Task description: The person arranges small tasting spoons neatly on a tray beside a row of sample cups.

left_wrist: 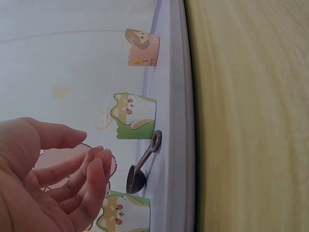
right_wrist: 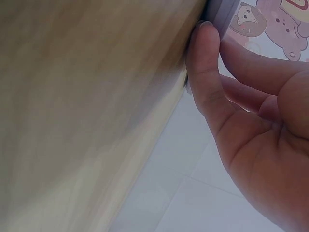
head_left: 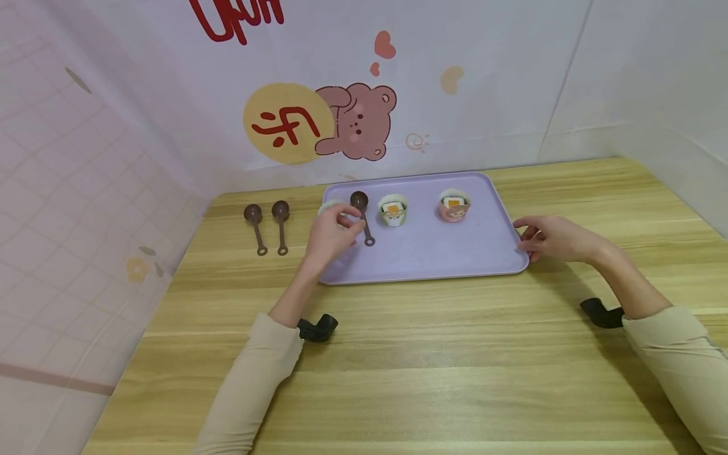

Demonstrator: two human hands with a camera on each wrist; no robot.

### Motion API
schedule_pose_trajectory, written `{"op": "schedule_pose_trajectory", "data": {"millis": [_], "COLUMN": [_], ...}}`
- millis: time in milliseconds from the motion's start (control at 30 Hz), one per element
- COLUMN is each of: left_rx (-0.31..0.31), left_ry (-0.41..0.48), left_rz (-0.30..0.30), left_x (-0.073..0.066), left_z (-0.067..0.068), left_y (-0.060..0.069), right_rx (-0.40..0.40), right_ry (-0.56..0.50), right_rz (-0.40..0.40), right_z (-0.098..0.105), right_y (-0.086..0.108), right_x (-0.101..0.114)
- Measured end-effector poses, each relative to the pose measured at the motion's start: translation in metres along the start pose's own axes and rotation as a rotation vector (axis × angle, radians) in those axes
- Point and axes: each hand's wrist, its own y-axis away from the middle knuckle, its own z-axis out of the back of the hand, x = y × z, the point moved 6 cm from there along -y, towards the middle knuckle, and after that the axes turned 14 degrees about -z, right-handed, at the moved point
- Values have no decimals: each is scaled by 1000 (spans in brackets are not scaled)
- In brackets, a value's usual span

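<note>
Over the left part of the purple tray (head_left: 438,253), my left hand (head_left: 332,237) hovers with loosely bent fingers, holding nothing. Beside it lie a brown spoon (head_left: 359,201) and a pale cup (head_left: 330,205), mostly hidden by the hand; the left wrist view shows this cup (left_wrist: 130,212) with a dog print. A green dog-print cup (head_left: 394,219) and a pink cup (head_left: 453,213) stand farther right, each with a white, orange-marked piece inside. My right hand (head_left: 557,239) grips the tray's right edge between thumb and fingers, seen close up in the right wrist view (right_wrist: 251,130).
Two more brown spoons, one (head_left: 253,213) beside the other (head_left: 280,210), lie on the wooden table (head_left: 398,366) left of the tray. A wall cover with a printed bear (head_left: 364,123) rises behind the tray. Black devices are strapped at both wrists.
</note>
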Motion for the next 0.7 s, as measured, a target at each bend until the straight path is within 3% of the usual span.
{"op": "schedule_pose_trajectory", "data": {"millis": [700], "left_rx": [-51], "left_ry": [40], "left_rz": [9], "left_x": [7], "left_z": [28], "left_y": [4], "right_rx": [5], "right_ry": [-2], "right_rz": [14], "right_z": [1], "right_y": [1], "right_x": [1]}}
